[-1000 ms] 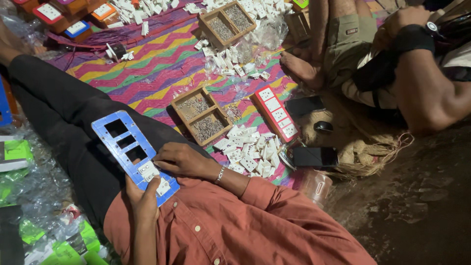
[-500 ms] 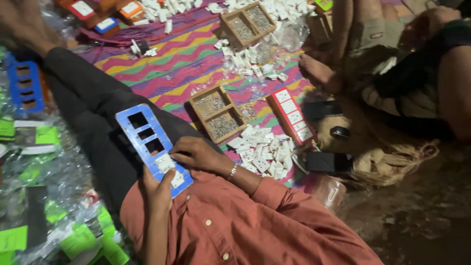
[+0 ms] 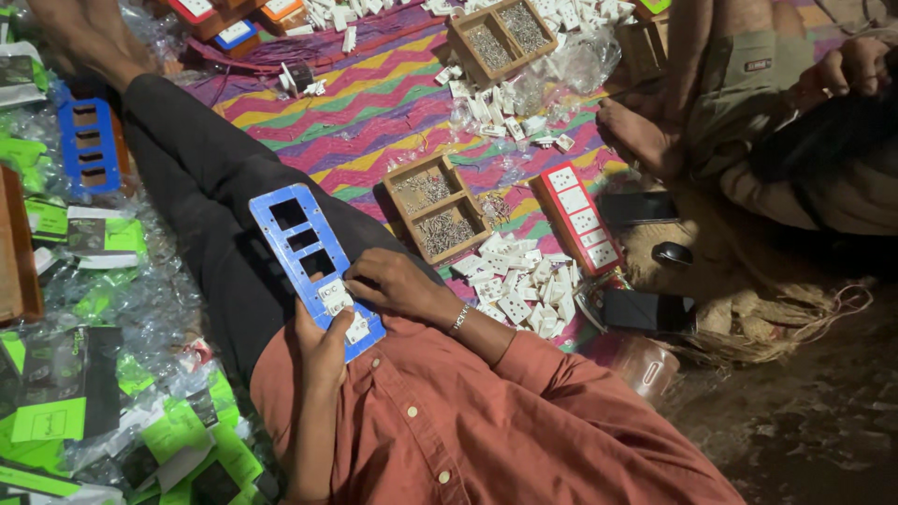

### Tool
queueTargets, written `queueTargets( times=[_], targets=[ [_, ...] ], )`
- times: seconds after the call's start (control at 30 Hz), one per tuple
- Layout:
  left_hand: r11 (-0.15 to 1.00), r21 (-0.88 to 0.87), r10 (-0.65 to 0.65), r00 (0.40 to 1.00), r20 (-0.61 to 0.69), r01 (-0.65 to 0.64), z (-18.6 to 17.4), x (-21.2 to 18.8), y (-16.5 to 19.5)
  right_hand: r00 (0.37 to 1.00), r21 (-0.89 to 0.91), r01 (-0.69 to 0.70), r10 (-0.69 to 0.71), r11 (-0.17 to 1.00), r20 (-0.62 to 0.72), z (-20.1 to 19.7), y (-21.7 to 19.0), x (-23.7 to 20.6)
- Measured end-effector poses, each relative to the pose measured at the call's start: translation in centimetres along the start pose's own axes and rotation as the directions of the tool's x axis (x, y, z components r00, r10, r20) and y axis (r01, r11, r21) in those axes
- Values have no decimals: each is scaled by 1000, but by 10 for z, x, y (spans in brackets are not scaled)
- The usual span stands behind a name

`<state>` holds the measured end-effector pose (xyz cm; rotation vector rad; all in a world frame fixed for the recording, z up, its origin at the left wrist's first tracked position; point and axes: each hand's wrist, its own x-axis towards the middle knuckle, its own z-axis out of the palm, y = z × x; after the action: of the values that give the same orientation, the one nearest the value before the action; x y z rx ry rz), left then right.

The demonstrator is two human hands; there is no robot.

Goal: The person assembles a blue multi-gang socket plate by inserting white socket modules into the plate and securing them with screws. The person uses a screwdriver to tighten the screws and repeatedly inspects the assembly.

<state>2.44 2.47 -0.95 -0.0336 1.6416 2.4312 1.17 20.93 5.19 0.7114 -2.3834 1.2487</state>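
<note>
Hands meet on a blue plate [image 3: 313, 262] resting on the lap: left hand [image 3: 323, 341] grips its near end, right hand [image 3: 393, 283] pinches a white socket [image 3: 334, 295] into it, left of the screw tray [image 3: 437, 208].

Dim warm light from above, dark shadowed right edge, sharp centre, slight grain

The right hand [image 3: 398, 283] covers part of the blue plate [image 3: 313, 262], so the white sockets [image 3: 335, 297] under its fingers show only in part. The left hand's [image 3: 323, 344] fingers are hidden behind the plate's lower edge. The contents of the wooden tray [image 3: 438, 208] are too small to tell, perhaps screws. A second tray [image 3: 500, 36] is cut by the top edge.
</note>
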Motion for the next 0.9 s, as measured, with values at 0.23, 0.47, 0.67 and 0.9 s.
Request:
queueTargets(
  times=[0.23, 0.47, 0.67, 0.9],
  targets=[
    [1000, 8, 11, 1000, 22, -11, 1, -2, 1, 1000, -66, -23, 22, 998, -10, 5, 0, 0],
    [1000, 10, 10, 1000, 21, -10, -1, -3, 0, 1000, -77, -8, 6, 997, -26, 7, 2, -3],
    [999, 1, 35, 999, 36, -35, -2, -2, -1, 999, -98, -44, 42, 994, -16, 8, 3, 1],
    [1000, -13, -2, 1000, 12, 2, 0, -1, -1, 994, 27, -82, 84, 996, -65, 1, -4, -2]
  ],
)
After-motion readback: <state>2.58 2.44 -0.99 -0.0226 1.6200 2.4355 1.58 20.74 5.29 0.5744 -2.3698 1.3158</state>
